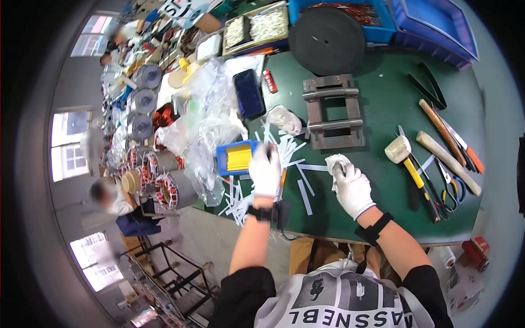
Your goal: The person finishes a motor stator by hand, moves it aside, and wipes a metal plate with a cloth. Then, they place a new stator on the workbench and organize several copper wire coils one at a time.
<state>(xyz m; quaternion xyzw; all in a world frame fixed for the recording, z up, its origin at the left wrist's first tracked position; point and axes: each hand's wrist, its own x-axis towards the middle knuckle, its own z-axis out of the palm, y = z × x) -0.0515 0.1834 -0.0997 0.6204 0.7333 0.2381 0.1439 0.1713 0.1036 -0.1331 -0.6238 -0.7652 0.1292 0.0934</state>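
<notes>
My left hand (265,174), in a white glove, is over loose white strips (286,150), just right of a small blue box (221,162) holding yellow strips (238,158). Its fingers are drawn together; whatever is between them is too small to make out. An orange stick-like tool (283,178) lies beside that hand. My right hand (353,190), gloved too, is closed on a white crumpled wad (335,160) at its fingertips. Beyond it stands a steel frame (334,126) with two round bars. A second white wad (284,120) rests left of the frame.
Right of my hands lie a mallet (397,150), a wooden stick (448,163), scissors (449,191) and other hand tools. A black disc (327,41) and blue bins (435,27) stand at the back. Left are a phone (249,93), a red lighter (269,82) and plastic bags (210,115).
</notes>
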